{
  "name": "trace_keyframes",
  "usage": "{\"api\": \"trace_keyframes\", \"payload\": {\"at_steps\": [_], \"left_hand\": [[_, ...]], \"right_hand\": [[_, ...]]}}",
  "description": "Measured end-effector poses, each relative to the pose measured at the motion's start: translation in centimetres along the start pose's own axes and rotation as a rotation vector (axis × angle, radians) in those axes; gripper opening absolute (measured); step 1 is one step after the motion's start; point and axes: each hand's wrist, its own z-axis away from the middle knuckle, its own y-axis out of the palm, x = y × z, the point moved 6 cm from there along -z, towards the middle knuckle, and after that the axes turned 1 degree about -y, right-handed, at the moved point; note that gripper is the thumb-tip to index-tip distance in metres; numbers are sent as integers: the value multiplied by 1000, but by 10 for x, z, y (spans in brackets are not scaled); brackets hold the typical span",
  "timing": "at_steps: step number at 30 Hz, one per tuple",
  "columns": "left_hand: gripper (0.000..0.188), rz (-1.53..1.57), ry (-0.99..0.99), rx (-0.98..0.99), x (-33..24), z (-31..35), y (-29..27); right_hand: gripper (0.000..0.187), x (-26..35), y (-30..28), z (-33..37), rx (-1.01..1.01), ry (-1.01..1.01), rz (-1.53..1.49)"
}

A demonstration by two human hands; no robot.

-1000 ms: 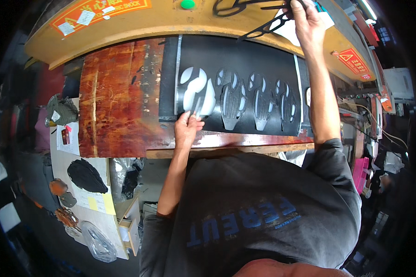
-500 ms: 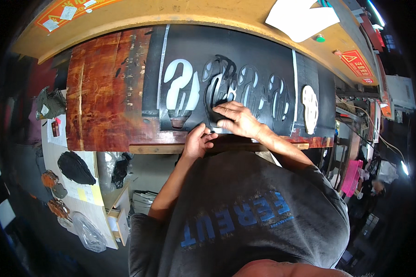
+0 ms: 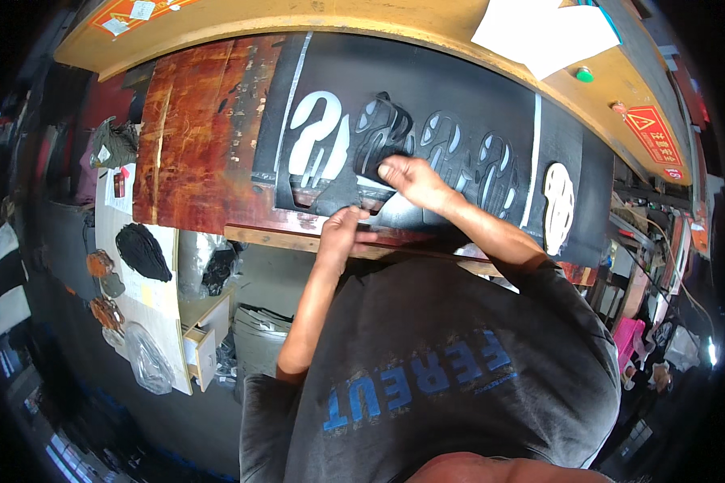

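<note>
A black sheet (image 3: 451,76) lies over the bench, with several curved, slotted shapes cut in it. My right hand (image 3: 417,183) pinches the near end of a black cut-out piece (image 3: 379,133) with curved slots, lifted partly out of the sheet. Bright surface shows beneath its near end. My left hand (image 3: 342,232) is at the sheet's front edge, thumb and a finger closed on the black strip there and another finger stretched to the right. Left of the piece, a cut-out opening (image 3: 318,137) shows white underneath.
A pale, rounded, slotted form (image 3: 558,211) lies right of the sheet. A yellow machine beam (image 3: 362,22) with a green button (image 3: 584,74) and white paper (image 3: 544,36) spans the far side. Reddish worn board (image 3: 193,137) extends left, beside a side table (image 3: 157,294).
My right hand has lifted the near end of the cut-out piece, uncovering bright surface below. My left hand stays by the sheet's front edge. The whole view has tilted slightly.
</note>
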Motion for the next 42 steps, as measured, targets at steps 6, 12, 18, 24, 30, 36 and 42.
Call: {"api": "trace_keyframes", "payload": {"at_steps": [6,12,18,24,30,36,42], "left_hand": [[39,-972,621,-283,-61,42,22],[54,6,133,136,-44,-38,65],[36,156,93,215,-37,-48,60],[26,173,51,233,-38,-45,59],[32,-17,172,302,-43,-47,58],[30,-37,171,278,-21,-70,47],[29,-107,241,290,-9,-83,49]], "right_hand": [[38,-16,-20,-12,-104,124,-170],[36,-8,-17,-15,31,141,-113],[33,-17,-14,-20,49,127,-246],[32,-19,-15,-20,31,218,-229],[30,-25,-12,-18,17,160,-287],[31,-2,-110,-53,-322,98,-135],[49,165,-319,-33,-1078,-371,329]]}}
